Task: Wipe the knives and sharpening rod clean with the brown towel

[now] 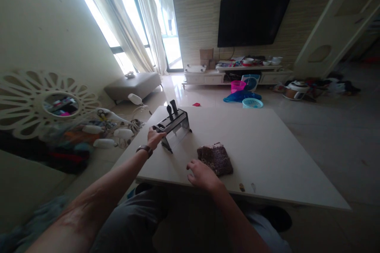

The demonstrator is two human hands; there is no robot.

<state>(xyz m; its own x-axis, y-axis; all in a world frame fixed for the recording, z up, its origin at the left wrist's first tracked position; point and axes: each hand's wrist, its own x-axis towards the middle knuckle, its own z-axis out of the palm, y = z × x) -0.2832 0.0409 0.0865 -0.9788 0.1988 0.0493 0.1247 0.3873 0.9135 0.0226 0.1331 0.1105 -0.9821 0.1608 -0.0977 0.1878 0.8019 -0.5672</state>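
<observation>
Currently, the left hand (155,138) clasps the rack (177,121) at one end; the empty right hand (202,175) sits half-open beside the cloth (218,159).

from my station i see the left arm (92,201) stretched, bare, up from the lower left of the frame, its left hand (156,138) closed in a grip left of centre. the right arm (237,217) rises from below, right of centre; the right hand (203,174) leans leftward, back upward, fingers (192,164) loosely curled and parted.
</observation>
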